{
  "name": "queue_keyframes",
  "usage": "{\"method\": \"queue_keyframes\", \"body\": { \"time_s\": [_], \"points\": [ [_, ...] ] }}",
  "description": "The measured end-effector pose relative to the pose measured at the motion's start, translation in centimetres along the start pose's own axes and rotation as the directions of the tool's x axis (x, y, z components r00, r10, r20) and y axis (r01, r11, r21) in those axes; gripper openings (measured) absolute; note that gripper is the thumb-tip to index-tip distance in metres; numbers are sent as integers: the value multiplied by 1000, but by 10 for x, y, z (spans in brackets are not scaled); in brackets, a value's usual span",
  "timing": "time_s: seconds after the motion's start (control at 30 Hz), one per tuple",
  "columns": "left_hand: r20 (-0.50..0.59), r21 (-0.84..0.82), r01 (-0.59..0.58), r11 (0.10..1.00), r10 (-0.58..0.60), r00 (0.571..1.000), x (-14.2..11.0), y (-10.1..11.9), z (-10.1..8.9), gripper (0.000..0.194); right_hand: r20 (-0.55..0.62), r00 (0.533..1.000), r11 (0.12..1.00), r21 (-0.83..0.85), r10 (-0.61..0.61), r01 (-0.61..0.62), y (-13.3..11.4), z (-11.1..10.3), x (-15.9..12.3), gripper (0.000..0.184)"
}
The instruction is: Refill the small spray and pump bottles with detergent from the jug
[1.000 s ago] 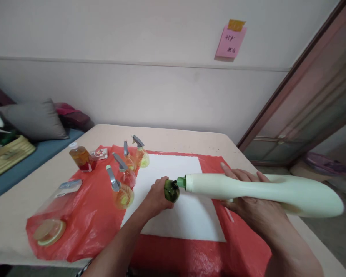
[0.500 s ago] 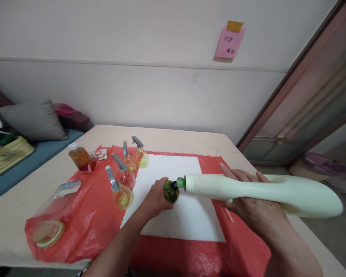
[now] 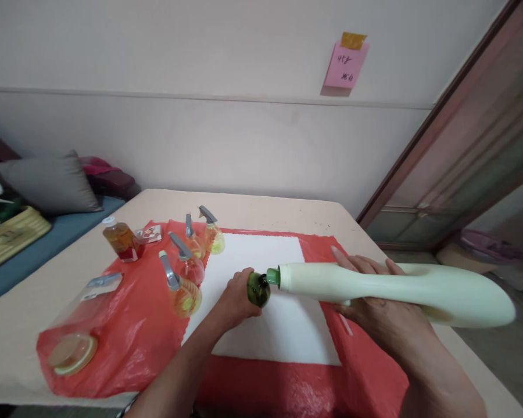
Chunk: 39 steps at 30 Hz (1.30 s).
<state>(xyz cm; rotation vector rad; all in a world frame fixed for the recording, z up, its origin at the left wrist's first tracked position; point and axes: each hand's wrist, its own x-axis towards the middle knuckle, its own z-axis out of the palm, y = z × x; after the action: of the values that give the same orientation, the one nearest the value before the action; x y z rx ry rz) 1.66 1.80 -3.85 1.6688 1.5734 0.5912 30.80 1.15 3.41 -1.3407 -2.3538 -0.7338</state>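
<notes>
My left hand (image 3: pixel 236 296) is closed around a small, round dark-green see-through bottle (image 3: pixel 258 290) over a white sheet (image 3: pixel 287 331). My right hand (image 3: pixel 375 302) grips a big pale-green bottle (image 3: pixel 453 290), which lies almost level in the air and points left. Its short green spout (image 3: pixel 272 276) sits right at the mouth of the small bottle. Something black shows between spout and mouth; whether it is liquid or part of the bottle I cannot tell. Beneath the white sheet lies red plastic sheeting (image 3: pixel 143 342).
Several spray bottles (image 3: pixel 185 297) with grey triggers stand left of the white sheet. Farther left are an amber liquid bottle (image 3: pixel 122 241), a small box (image 3: pixel 149 233) and a clear jar with a wooden-looking lid (image 3: pixel 72 353), lying down. A pink note (image 3: pixel 346 65) hangs on the wall.
The view has shifted very slightly. Both hands keep their grips, and the spout stays at the small bottle's mouth.
</notes>
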Motion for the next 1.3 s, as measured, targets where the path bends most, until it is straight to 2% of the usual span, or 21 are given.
{"method": "queue_keyframes", "body": {
  "time_s": [0.3,0.7,1.03,1.3],
  "points": [
    [3,-3,-4,1000,4,1000,0,0,0,66,-2,1000,1000,-5,3,-3,-2,-4,1,71],
    [0,-18,1,1000,-1,1000,0,-1,0,74,18,1000,1000,-17,2,-2,-2,-4,0,72],
    [1,-7,-9,1000,9,1000,2,-4,2,63,15,1000,1000,-6,10,-10,-2,-3,0,71],
    [-5,-21,-15,1000,15,1000,2,-4,2,71,13,1000,1000,3,12,-12,-2,-3,1,69]
  ]
}}
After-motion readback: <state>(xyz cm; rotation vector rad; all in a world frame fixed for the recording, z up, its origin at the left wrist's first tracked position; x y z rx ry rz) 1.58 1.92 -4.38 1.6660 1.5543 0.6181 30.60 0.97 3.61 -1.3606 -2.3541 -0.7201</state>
